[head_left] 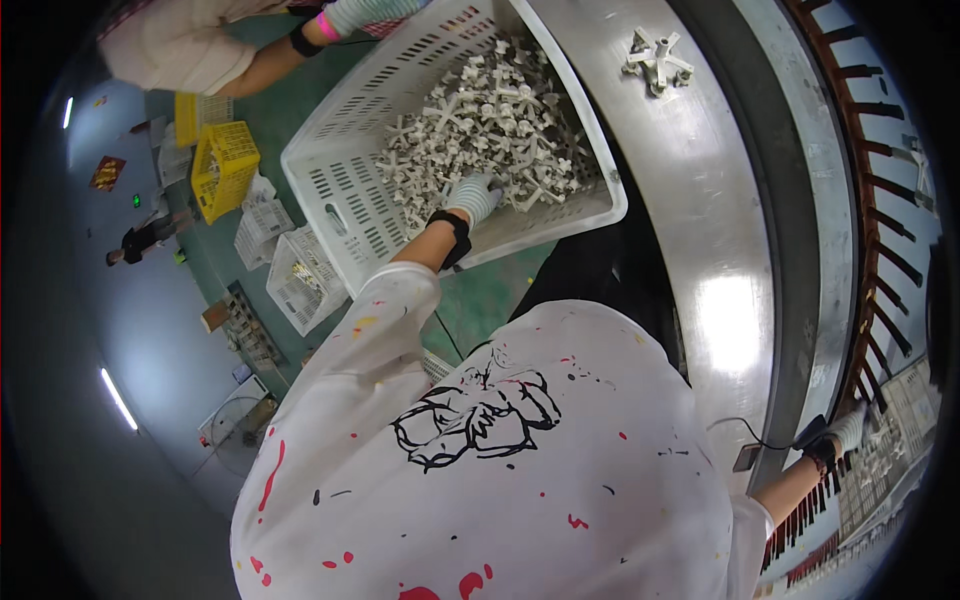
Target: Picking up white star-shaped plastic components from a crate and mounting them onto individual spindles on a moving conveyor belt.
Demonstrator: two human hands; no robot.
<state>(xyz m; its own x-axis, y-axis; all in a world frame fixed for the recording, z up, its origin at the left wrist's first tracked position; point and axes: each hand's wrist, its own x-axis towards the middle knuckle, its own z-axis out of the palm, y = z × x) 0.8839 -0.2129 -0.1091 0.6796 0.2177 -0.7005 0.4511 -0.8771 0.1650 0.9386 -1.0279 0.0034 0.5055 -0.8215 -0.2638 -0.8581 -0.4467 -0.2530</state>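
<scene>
My left hand, in a striped knit glove with a black wristband, reaches into a large white slotted crate. Its fingers curl against a heap of small off-white star-shaped parts; whatever they grip is hidden. Far to the lower right, my right hand, gloved the same way, is stretched out beside a row of dark prongs. Its fingers are small and blurred there. Just beyond it, more white parts sit by a pale crate.
A lone star-shaped part lies on the curved metal ledge. Across the crate, another person's arm leans over the rim. Yellow crates and white crates stand on the green floor at left. A cable crosses the ledge.
</scene>
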